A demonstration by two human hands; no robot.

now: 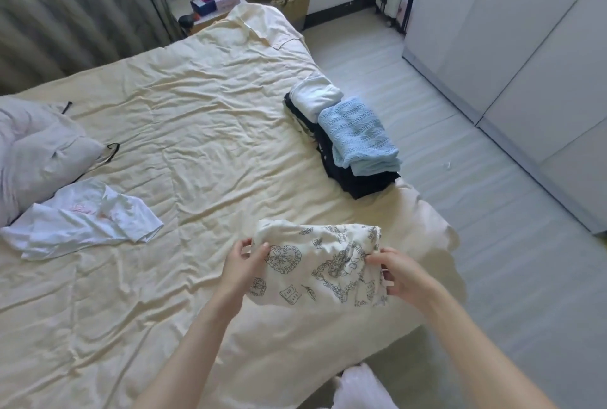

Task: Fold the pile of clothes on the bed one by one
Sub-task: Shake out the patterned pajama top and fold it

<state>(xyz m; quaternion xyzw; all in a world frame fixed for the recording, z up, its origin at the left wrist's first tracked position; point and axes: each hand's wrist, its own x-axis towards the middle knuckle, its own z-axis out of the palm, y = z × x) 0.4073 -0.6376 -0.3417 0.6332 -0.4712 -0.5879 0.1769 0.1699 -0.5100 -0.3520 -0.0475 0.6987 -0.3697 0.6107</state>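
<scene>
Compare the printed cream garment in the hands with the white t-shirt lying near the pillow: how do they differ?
The printed cream garment is folded into a compact bundle; the white t-shirt lies spread out and rumpled. The garment is gripped at its ends by the left hand and right hand; the t-shirt is untouched. The garment carries dark line drawings all over; the t-shirt shows only a faint pink print. Both are light-coloured.
</scene>
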